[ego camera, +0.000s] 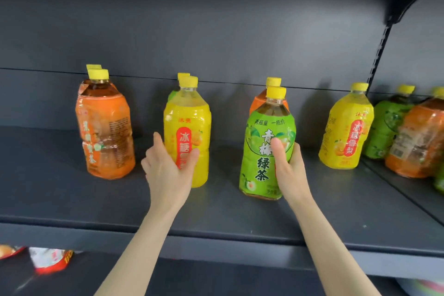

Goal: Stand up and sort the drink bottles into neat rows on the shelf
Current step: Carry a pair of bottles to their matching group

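Green-labelled and capped in yellow, the green bottle (264,132) stands upright near the middle of the shelf (216,211). The right hand (288,166) is wrapped round its lower half, thumb across the label. Whether its base rests on the shelf or is just clear of it, I cannot tell.

Just to the left of the green bottle, the left hand (168,166) grips the yellow bottle (189,115) low on its body, thumb on the front and fingers round the far side. Directly behind the green bottle stands an orange bottle (257,101), close to it. A second cap shows behind the yellow bottle too. Further left of the green bottle is an orange pair (105,127), and well to its right a lone yellow bottle (346,127). Below and far to its left, on a lower level, lie some snack packets (50,259).

The flavours sit mixed front to back, so the sorting looks far from finished. The likely trouble is the bottles behind. Pulling or swinging either held bottle could clip the neighbour at its back and topple it against the rear panel. Both grips are low on tall, full bottles, and the glossy wrap may slide, so a quick lift could let one tilt out of the hand. Crossing the arms to swap places would bring the two held bottles into each other.
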`<state>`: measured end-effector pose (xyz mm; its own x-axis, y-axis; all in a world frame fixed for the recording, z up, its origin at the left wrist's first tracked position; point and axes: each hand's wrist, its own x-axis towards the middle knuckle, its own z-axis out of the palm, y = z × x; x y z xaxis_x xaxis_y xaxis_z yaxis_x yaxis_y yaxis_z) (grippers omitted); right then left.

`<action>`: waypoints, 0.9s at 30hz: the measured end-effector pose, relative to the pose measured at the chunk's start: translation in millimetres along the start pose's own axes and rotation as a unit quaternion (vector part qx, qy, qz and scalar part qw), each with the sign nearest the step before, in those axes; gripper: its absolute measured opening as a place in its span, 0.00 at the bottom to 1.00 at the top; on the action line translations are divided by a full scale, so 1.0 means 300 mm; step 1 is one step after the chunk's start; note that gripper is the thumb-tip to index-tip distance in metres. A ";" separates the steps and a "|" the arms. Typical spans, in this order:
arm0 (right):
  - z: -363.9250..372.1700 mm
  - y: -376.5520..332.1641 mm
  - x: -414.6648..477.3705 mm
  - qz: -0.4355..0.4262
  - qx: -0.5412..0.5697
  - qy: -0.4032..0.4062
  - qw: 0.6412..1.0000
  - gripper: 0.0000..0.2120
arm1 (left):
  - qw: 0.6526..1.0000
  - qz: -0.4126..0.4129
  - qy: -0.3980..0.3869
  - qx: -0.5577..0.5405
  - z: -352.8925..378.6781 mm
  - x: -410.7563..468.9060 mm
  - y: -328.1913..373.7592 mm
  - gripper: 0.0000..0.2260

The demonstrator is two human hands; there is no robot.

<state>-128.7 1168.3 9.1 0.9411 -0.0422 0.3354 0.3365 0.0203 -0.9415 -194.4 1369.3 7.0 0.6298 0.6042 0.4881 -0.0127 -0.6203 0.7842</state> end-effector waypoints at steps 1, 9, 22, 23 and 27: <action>-0.002 0.004 0.002 -0.004 -0.002 0.002 1.000 0.29 | 1.000 0.004 -0.022 -0.009 0.009 0.014 0.003 0.36; 0.006 0.012 0.044 -0.024 -0.050 0.018 0.998 0.23 | 0.990 0.034 -0.133 -0.022 0.114 0.129 0.039 0.31; 0.023 0.027 0.074 -0.031 -0.053 0.045 0.997 0.30 | 0.991 -0.029 -0.054 -0.123 0.182 0.383 -0.051 0.35; 0.024 0.030 0.075 -0.031 -0.049 0.046 0.997 0.30 | 0.991 -0.035 -0.052 -0.122 0.194 0.401 -0.057 0.37; 0.028 0.042 0.079 -0.033 -0.037 0.048 0.998 0.30 | 0.987 -0.060 -0.066 -0.137 0.242 0.457 -0.080 0.41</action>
<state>-101.8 1176.0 5.4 0.9083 -0.1368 0.3952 0.3909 -0.0587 -0.9186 -51.2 1430.7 27.3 0.7348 0.5835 0.3459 -0.1297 -0.3797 0.9160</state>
